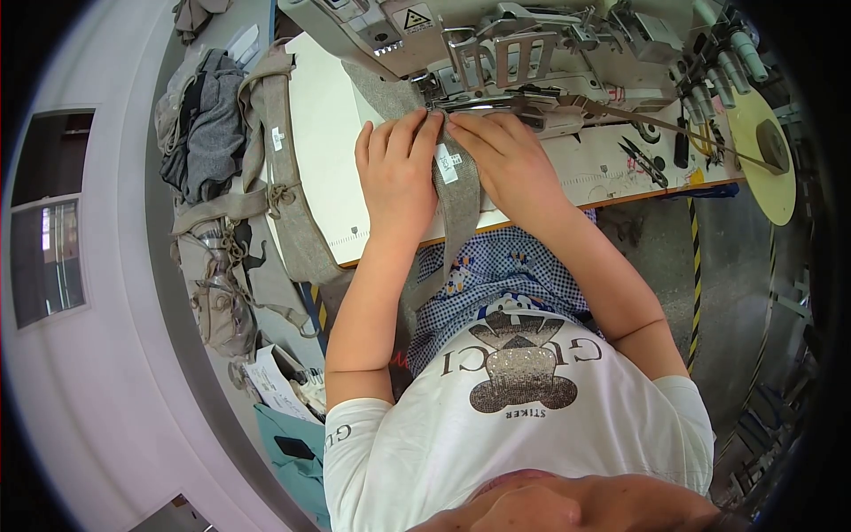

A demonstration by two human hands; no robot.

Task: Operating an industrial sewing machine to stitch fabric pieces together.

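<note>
A grey-brown fabric strip (458, 199) with a white label (448, 163) runs from under the sewing machine's (425, 87) needle area over the table's front edge toward my lap. My left hand (399, 182) lies at the strip's left side, its fingers stretched out and its index fingertip at the fabric close to the presser foot. From the right, my right hand (514, 164) rests over the strip's edge with fingers extended, their tips beside the left index finger. Both thumbs are mostly hidden. A narrow brown tape (660, 120) leads into the machine from a yellow disc (769, 182).
More labelled grey-brown fabric (282, 168) hangs over the left of the white table (324, 151). Left of it lie dark grey garments (206, 124) in a pile. Thread snips (645, 164) and a black-handled tool (681, 146) lie at right. An open box (279, 386) stands lower left.
</note>
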